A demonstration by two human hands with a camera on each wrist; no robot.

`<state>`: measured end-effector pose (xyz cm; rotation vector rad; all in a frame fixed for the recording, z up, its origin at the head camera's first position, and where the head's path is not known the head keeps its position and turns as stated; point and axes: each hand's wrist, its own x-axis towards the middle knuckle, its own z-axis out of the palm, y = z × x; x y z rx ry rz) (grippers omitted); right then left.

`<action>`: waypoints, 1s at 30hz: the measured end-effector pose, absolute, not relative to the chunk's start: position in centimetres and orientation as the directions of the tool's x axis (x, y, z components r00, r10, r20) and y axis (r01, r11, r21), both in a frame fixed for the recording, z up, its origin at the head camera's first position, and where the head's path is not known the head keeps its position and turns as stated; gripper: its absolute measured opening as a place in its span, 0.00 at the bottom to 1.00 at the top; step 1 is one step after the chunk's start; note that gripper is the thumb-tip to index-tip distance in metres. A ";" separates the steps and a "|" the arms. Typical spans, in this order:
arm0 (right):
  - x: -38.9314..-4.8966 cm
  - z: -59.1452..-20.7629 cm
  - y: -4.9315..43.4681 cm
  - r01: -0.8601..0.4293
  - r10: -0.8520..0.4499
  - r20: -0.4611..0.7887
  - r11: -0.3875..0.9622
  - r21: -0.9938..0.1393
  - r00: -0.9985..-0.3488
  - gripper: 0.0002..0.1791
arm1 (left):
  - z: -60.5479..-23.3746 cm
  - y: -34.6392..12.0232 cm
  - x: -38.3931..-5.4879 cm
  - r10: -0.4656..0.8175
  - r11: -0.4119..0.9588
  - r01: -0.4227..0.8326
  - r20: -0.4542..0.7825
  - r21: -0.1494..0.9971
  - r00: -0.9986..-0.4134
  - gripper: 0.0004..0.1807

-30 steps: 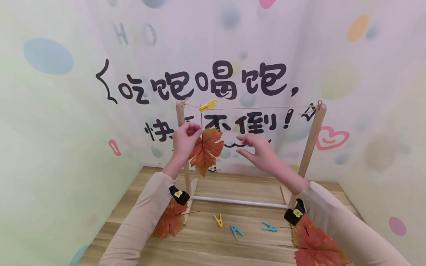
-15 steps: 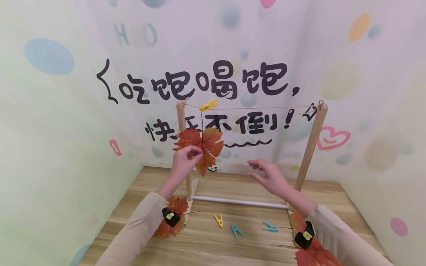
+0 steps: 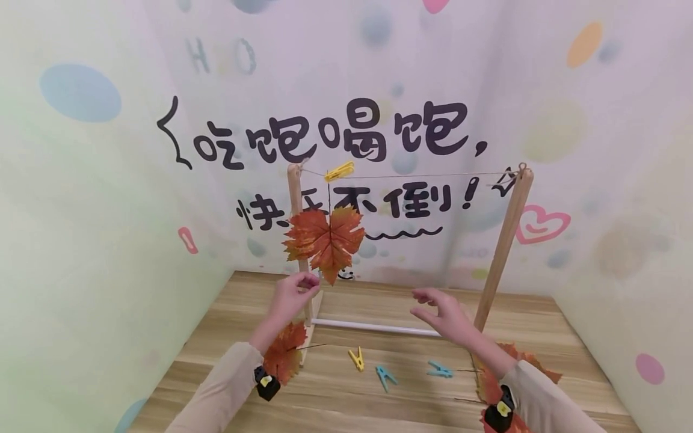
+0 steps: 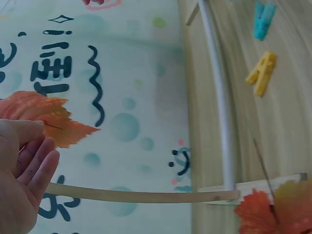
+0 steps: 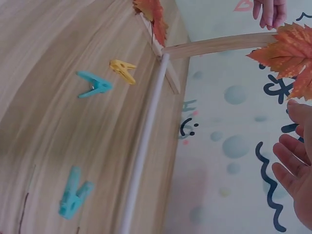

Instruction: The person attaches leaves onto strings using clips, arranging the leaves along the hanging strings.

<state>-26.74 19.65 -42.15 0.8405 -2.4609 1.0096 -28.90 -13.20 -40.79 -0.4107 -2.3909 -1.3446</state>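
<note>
An orange-red maple leaf (image 3: pixel 325 240) hangs by its stem from the string (image 3: pixel 422 176), under a yellow clothespin (image 3: pixel 339 172). My left hand (image 3: pixel 292 296) is just below and left of this leaf, fingers loosely bent and holding nothing. In the left wrist view the hand (image 4: pixel 24 170) overlaps the leaf. Farther right, my right hand (image 3: pixel 445 314) hovers in front of the frame's right post (image 3: pixel 503 252), thumb and fingers apart with nothing between them. The right wrist view shows its relaxed fingers (image 5: pixel 292 156).
On the wooden table (image 3: pixel 400 415) lie a yellow clothespin (image 3: pixel 356 359) and two teal ones, a middle one (image 3: pixel 386 377) and a right one (image 3: pixel 440 369). Leaves lie at left (image 3: pixel 289 349) and right (image 3: pixel 489 385), partly behind my arms. A white rod (image 3: pixel 373 326) joins the frame's feet.
Both hands have come down, the left from beside the leaf's stem to below the leaf, the right downward and slightly right. The hanging leaf stays in place.
</note>
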 end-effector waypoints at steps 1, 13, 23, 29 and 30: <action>-26.7 -42.4 19.7 -0.635 -0.390 0.508 0.569 -0.522 -0.768 0.19 | -41.2 -13.2 -28.8 0.071 0.508 0.409 0.437 0.758 -0.897 0.03; -26.3 -46.1 19.9 -0.612 -0.388 0.480 0.588 -0.528 -0.787 0.20 | -45.9 -13.8 -28.1 0.118 0.549 0.372 0.371 0.749 -0.921 0.05; -25.6 -49.3 19.4 -0.571 -0.393 0.415 0.544 -0.615 -0.821 0.20 | -49.7 -14.1 -28.1 0.123 0.575 0.338 0.330 0.745 -0.936 0.06; -25.2 -50.4 19.2 -0.534 -0.388 0.369 0.546 -0.646 -0.844 0.20 | -52.3 -15.1 -28.7 0.216 0.558 0.487 0.449 0.672 -0.867 0.07; -25.1 -50.6 19.1 -0.527 -0.387 0.361 0.554 -0.645 -0.848 0.20 | -52.5 -15.2 -28.7 0.225 0.560 0.495 0.453 0.665 -0.863 0.08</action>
